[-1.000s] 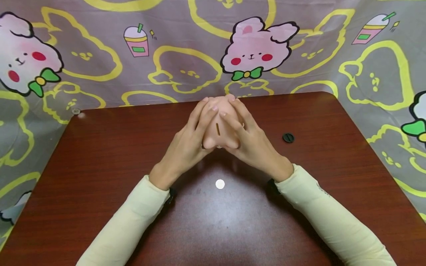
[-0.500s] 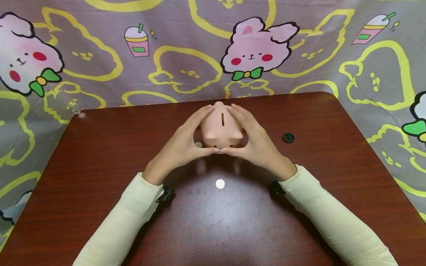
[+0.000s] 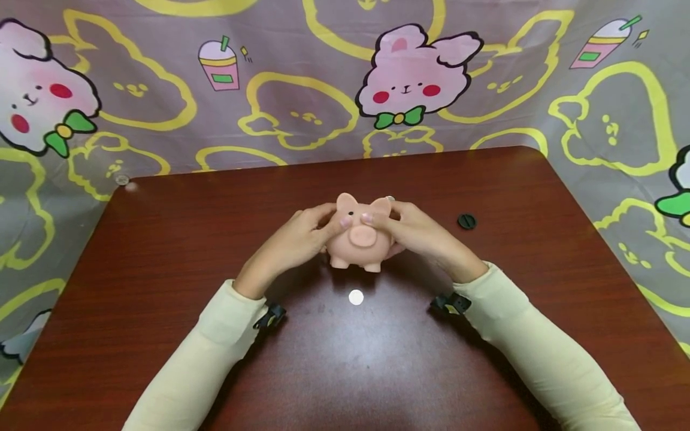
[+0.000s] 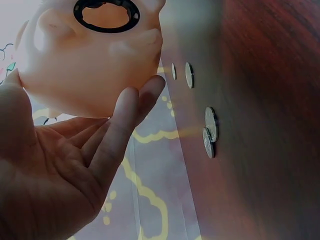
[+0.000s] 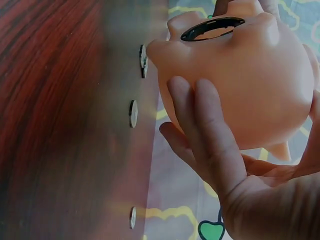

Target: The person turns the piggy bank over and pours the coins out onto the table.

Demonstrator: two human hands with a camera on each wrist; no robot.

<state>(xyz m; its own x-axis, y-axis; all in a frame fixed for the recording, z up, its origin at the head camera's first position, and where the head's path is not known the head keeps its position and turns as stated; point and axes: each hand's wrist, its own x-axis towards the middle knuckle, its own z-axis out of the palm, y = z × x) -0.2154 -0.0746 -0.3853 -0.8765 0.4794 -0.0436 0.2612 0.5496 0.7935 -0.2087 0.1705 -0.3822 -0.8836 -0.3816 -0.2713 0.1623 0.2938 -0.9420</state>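
Both hands hold a pink piggy bank (image 3: 360,242) above the table, its snout toward me and its feet downward. My left hand (image 3: 304,236) grips one side, thumb beside the snout. On the other side my right hand (image 3: 417,230) holds it the same way, thumb over the face by one eye. In the left wrist view, a black ring (image 4: 134,22) lines an open round hole in the belly. Several coins stand out on the table below, one coin (image 4: 189,75) among them. The coin slot is out of view.
A black slotted plug (image 3: 466,221) lies on the table (image 3: 539,287) to the right. A white round spot (image 3: 356,297) shows in front of the piggy bank. Patterned cloth (image 3: 302,120) hangs behind the table, and a small clear piece (image 3: 122,179) sits at its far left corner.
The piggy bank has tipped so its face turns up toward me and its slot has gone from view. Both hands have come nearer with it, thumbs moving onto its face.
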